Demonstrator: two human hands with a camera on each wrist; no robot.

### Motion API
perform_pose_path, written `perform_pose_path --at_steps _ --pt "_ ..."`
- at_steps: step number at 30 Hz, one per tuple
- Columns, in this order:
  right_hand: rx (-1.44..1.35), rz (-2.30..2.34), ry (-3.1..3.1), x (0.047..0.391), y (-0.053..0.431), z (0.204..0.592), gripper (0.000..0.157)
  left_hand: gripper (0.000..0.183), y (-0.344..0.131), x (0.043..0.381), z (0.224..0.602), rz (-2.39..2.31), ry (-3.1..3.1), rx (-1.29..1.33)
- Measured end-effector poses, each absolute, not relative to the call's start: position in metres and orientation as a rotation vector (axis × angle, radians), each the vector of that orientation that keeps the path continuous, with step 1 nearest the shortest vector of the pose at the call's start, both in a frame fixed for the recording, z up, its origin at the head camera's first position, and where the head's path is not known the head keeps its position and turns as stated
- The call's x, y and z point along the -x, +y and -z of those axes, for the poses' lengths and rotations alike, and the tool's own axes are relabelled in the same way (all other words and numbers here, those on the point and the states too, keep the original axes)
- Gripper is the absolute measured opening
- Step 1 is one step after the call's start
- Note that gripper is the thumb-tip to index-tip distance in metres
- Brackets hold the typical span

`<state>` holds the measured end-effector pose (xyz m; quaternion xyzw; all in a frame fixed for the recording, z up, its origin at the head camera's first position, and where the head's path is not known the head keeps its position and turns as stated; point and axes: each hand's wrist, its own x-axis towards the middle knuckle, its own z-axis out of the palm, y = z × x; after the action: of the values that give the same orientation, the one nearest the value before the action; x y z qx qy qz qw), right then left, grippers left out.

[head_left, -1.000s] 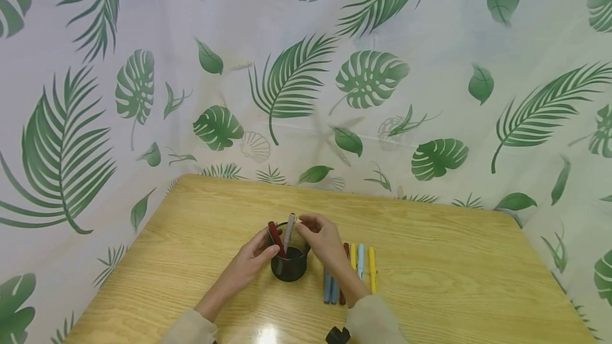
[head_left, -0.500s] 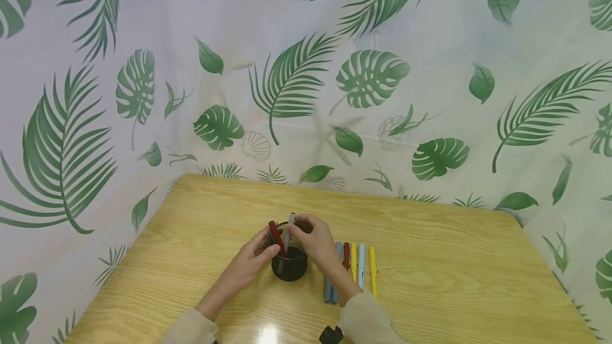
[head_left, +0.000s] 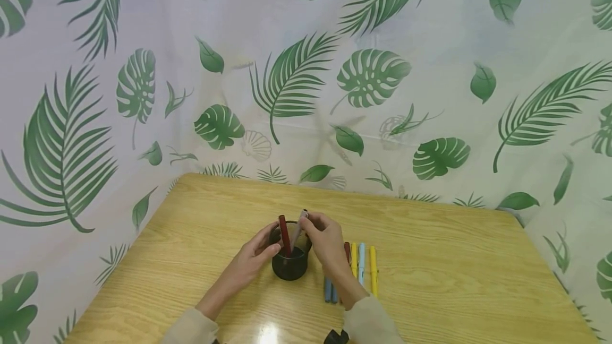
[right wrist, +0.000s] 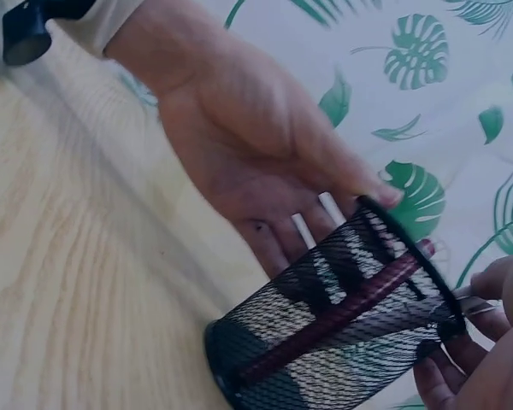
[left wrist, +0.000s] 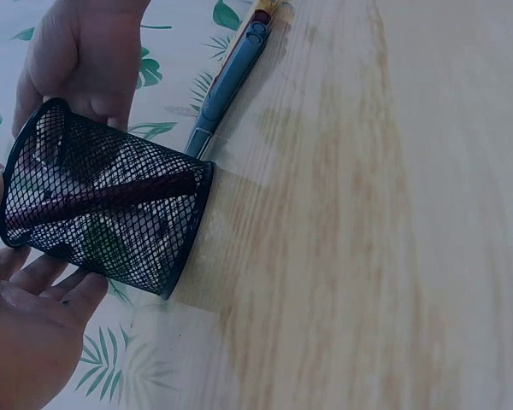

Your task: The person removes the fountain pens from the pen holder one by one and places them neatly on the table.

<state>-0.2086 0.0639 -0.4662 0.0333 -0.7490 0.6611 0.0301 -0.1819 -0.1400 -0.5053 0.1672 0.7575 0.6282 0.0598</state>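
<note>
A black mesh pen holder (head_left: 289, 268) stands on the table, with my left hand (head_left: 248, 261) gripping its left side, fingers and thumb around it. Inside it a dark red pen (head_left: 285, 235) stands nearly upright, also visible through the mesh in the left wrist view. A light grey pen (head_left: 297, 231) leans to the right in the holder. My right hand (head_left: 326, 239) pinches the grey pen's upper end at the rim. In the right wrist view, the right hand (right wrist: 487, 359) sits at the rim and the left hand (right wrist: 248, 128) reaches around the mesh wall.
Right of the holder, several pens lie side by side, partly behind my right forearm: blue pens (head_left: 328, 292), a dark red pen (head_left: 347, 250), a light blue pen (head_left: 361, 265) and yellow ones, including the rightmost yellow pen (head_left: 373, 272). Leaf-print cloth (head_left: 296, 163) hangs behind the wooden table (head_left: 430, 269).
The grey pen's top has swung to the right with my right hand. The dark red pen now stands more upright. My left hand has stayed on the holder.
</note>
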Motion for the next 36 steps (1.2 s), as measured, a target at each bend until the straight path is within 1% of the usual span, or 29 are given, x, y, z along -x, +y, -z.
perform_pose_path --at_steps 7,14,18,26,32,36 --pt "-0.028 -2.166 -2.140 0.206 0.084 0.452 0.036 0.062 -0.141 0.183 0.506 -1.892 2.325 -0.502" --pt "-0.025 -2.284 -2.001 0.203 0.102 0.443 0.039 0.063 -0.141 0.183 0.507 -1.902 2.318 -0.503" --pt "0.009 -2.350 -1.934 0.203 0.112 0.442 0.037 0.061 -0.141 0.183 0.508 -1.904 2.306 -0.508" --pt "0.030 -2.550 -1.647 0.204 0.134 0.436 0.025 0.062 -0.141 0.183 0.507 -1.903 2.283 -0.550" --pt "0.027 -2.571 -1.586 0.204 0.152 0.428 0.028 0.060 -0.140 0.182 0.507 -1.897 2.309 -0.518" --pt "0.042 -2.563 -1.580 0.203 0.164 0.423 0.022 0.061 -0.140 0.183 0.506 -1.890 2.310 -0.526"
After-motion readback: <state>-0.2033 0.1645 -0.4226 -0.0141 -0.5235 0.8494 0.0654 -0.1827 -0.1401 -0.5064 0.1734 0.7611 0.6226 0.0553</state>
